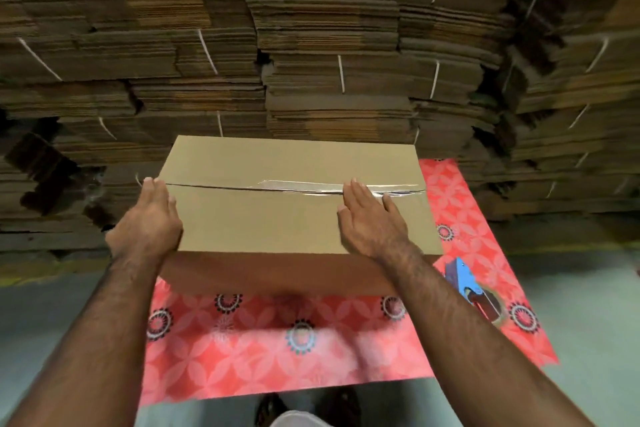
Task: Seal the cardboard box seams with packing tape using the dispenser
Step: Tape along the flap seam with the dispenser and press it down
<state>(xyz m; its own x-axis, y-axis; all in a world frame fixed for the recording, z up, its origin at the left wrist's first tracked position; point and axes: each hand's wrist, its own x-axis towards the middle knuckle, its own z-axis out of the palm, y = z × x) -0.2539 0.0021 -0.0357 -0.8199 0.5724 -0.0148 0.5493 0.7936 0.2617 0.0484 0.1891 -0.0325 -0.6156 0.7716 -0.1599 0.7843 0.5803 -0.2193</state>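
A closed brown cardboard box (263,218) stands on a red patterned mat (284,350). Its top seam runs left to right, with shiny clear tape (311,186) over the right part of it. My left hand (149,218) grips the box's left edge at the seam end. My right hand (367,218) lies flat on the top, fingers spread, fingertips touching the taped seam. The blue tape dispenser (474,291) lies on the mat to the right of the box, in nobody's hand.
Tall stacks of flattened cardboard (311,45), tied with white string, form a wall directly behind the box. Grey floor (588,322) surrounds the mat. My feet (304,409) show at the bottom edge.
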